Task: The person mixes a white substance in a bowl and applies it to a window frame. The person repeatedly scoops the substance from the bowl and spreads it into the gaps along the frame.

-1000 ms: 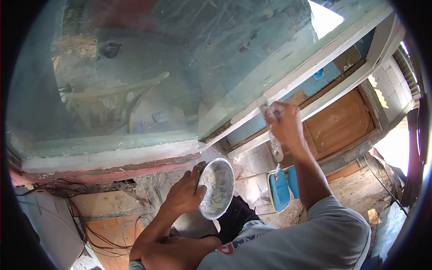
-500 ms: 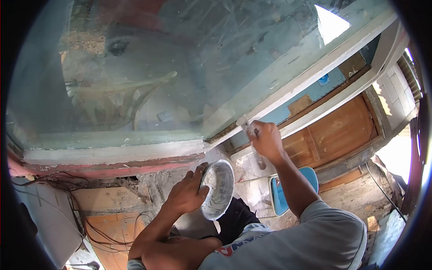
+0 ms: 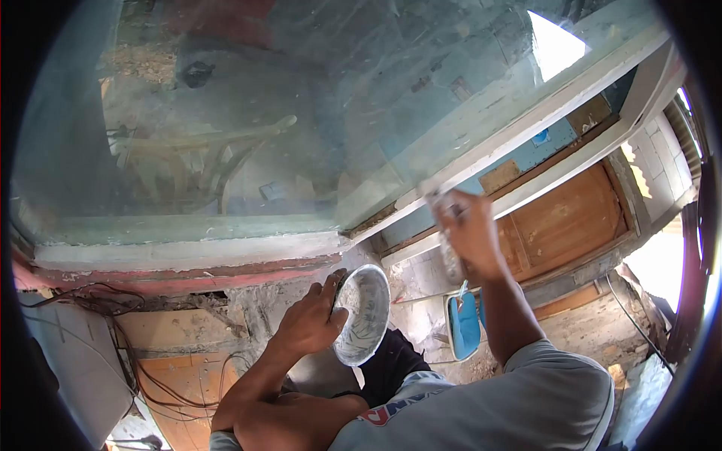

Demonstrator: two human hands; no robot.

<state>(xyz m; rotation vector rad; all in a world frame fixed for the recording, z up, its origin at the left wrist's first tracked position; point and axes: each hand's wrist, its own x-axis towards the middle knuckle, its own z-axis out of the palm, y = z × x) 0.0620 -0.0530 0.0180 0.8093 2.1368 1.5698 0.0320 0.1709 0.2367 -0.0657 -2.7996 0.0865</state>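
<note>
My left hand (image 3: 307, 325) grips the rim of a round metal bowl (image 3: 364, 319), thumb over the edge. White paint or paste streaks the bowl's inside, which is tilted toward me. My right hand (image 3: 472, 229) is closed around a white-smeared paintbrush (image 3: 450, 259), blurred by motion. The handle sticks out below my fist. Its far end meets the white wooden frame (image 3: 496, 160) along the edge of the large glass pane (image 3: 301, 173), near the corner.
A blue plastic object (image 3: 464, 325) lies below my right forearm. Brown wooden panels (image 3: 568, 218) stand at the right. Loose cables (image 3: 128, 331) hang at the lower left beside a white box-like surface (image 3: 75, 368). Bare, rough masonry (image 3: 259, 316) shows under the frame.
My right hand and the paintbrush have moved right and slightly up along the frame. My forearm now covers a different part of the blue object. My left hand and the bowl stay nearly still.
</note>
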